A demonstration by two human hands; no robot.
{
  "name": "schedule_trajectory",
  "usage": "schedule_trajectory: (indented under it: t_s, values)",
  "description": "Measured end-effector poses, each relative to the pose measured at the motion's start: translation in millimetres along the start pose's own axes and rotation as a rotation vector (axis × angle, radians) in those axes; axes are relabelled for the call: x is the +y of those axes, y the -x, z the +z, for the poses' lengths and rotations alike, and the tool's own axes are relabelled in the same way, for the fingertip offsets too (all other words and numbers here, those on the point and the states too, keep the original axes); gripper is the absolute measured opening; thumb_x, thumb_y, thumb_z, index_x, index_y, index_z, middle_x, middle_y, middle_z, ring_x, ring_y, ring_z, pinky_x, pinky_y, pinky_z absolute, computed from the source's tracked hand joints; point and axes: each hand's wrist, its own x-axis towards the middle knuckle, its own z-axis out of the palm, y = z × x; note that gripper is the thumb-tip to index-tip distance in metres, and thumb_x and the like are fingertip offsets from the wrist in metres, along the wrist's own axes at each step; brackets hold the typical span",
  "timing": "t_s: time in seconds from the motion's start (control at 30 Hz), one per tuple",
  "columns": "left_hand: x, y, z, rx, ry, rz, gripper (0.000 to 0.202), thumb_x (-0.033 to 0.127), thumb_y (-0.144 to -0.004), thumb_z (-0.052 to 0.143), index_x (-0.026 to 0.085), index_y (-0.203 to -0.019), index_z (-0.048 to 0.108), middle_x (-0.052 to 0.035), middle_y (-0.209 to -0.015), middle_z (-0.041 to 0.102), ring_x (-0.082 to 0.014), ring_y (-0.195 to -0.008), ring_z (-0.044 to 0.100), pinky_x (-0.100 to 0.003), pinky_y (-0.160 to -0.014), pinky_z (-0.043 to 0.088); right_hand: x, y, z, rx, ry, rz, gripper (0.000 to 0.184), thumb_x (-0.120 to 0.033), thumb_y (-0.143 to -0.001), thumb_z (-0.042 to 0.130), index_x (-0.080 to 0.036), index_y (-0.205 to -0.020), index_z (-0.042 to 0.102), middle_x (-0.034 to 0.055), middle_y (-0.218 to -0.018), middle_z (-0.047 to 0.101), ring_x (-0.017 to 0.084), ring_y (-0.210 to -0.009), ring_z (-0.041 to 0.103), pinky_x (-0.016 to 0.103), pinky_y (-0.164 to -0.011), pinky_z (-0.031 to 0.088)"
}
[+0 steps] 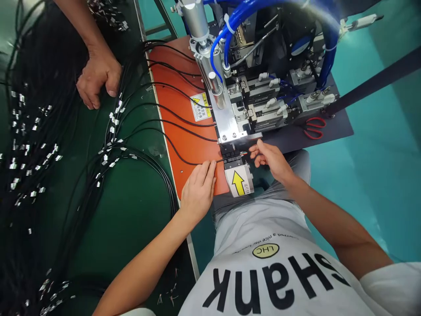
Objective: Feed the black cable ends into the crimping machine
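Note:
My left hand [199, 188] lies at the edge of the orange plate [194, 175], its fingers closed on a thin black cable [184, 161]. The cable runs right from my fingertips into a black slotted holder at the front of the machine [226, 120]. Its stripped end, with small reddish and pale wires [244, 153], sticks out of the holder's right side. Just right of that end is my right hand [271, 161], fingers loosely bent and apart, with nothing visible in them. Below the holder sits a white block with a yellow arrow [238, 182].
More black cables [180, 92] cross the plate into the machine. Cable bundles with shiny connector ends [113, 118] cover the green table [131, 210]. Another person's hand [100, 77] rests there. Red-handled scissors [315, 128] lie right of the machine; blue hoses [243, 15] arch above.

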Motion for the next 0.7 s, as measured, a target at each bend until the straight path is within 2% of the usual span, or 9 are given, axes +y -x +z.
schedule_trajectory:
  t_s: [0.13, 0.27, 0.37, 0.43, 0.5, 0.57, 0.63, 0.7]
  values:
    - [-2.5, -10.5, -2.9, -0.022, 0.014, -0.026, 0.053, 0.024, -0.099, 0.042, 0.016, -0.151, 0.036, -0.0160, -0.144, 0.051, -0.0321, -0.131, 0.047, -0.044, -0.106, 0.046, 9.9, 11.5, -13.5, 0.068, -0.005, 0.024, 0.050, -0.065, -0.087, 0.060, -0.017, -0.094, 0.071, 0.0014, -0.079, 0.062, 0.006, -0.052, 0.054, 0.021, -0.048, 0.035]
    - [-13.3, -44.3, -3.4, -0.025, 0.046, -0.077, 0.050, 0.030, -0.101, 0.038, 0.013, -0.148, 0.039, -0.0172, -0.146, 0.046, -0.0317, -0.135, 0.043, -0.046, -0.109, 0.043, 13.1, 23.6, -17.6, 0.071, 0.002, 0.017, 0.044, -0.060, -0.086, 0.064, -0.018, -0.096, 0.071, 0.0004, -0.080, 0.061, 0.006, -0.055, 0.054, 0.021, -0.052, 0.039]
    - [-29.0, -58.8, -22.0, -0.031, 0.086, -0.028, 0.045, 0.027, -0.101, 0.034, 0.013, -0.142, 0.045, -0.0164, -0.144, 0.046, -0.0288, -0.136, 0.042, -0.044, -0.111, 0.041, 8.2, 37.4, -21.6, 0.099, 0.003, -0.021, 0.039, -0.057, -0.085, 0.067, -0.020, -0.097, 0.072, 0.0001, -0.081, 0.061, 0.007, -0.059, 0.054, 0.020, -0.054, 0.041]
    - [-42.4, -51.2, -47.5, -0.121, 0.110, 0.065, 0.040, 0.024, -0.101, 0.033, 0.015, -0.137, 0.048, -0.0145, -0.141, 0.048, -0.0247, -0.131, 0.047, -0.039, -0.106, 0.045, 6.0, 47.1, -29.6, 0.130, 0.032, -0.031, 0.036, -0.055, -0.086, 0.067, -0.021, -0.097, 0.073, 0.0007, -0.082, 0.061, 0.008, -0.060, 0.053, 0.020, -0.053, 0.042]
    - [-56.6, -30.6, -76.3, -0.281, 0.079, 0.194, 0.033, 0.019, -0.100, 0.036, 0.017, -0.126, 0.054, -0.0124, -0.133, 0.053, -0.0216, -0.120, 0.053, -0.034, -0.098, 0.048, 5.9, 55.0, -40.0, 0.148, 0.070, -0.009, 0.035, -0.054, -0.086, 0.067, -0.022, -0.098, 0.073, 0.0019, -0.084, 0.062, 0.010, -0.063, 0.054, 0.022, -0.055, 0.044]
    - [-71.7, -4.8, -99.2, -0.426, -0.039, 0.321, 0.025, 0.013, -0.096, 0.039, 0.017, -0.111, 0.059, -0.0108, -0.118, 0.059, -0.0213, -0.109, 0.056, -0.033, -0.092, 0.049, 5.3, 61.4, -47.9, 0.164, 0.099, 0.003, 0.034, -0.052, -0.086, 0.068, -0.022, -0.099, 0.073, 0.0029, -0.086, 0.063, 0.011, -0.066, 0.055, 0.023, -0.057, 0.045]
    - [-87.3, 16.3, -110.8, -0.490, -0.187, 0.436, 0.022, 0.008, -0.094, 0.042, 0.017, -0.101, 0.060, -0.0102, -0.107, 0.061, -0.0225, -0.104, 0.056, -0.035, -0.091, 0.047, 1.0, 66.8, -49.0, 0.162, 0.122, 0.003, 0.032, -0.052, -0.087, 0.067, -0.023, -0.099, 0.072, 0.0029, -0.086, 0.063, 0.012, -0.067, 0.055, 0.024, -0.058, 0.046]
    - [-100.5, 27.0, -112.2, -0.498, -0.274, 0.539, 0.020, 0.007, -0.094, 0.044, 0.017, -0.097, 0.060, -0.0088, -0.099, 0.062, -0.0220, -0.097, 0.056, -0.036, -0.090, 0.045, -6.8, 71.1, -43.4, 0.138, 0.140, -0.005, 0.031, -0.051, -0.088, 0.065, -0.024, -0.100, 0.072, 0.0021, -0.086, 0.062, 0.011, -0.067, 0.054, 0.024, -0.059, 0.046]
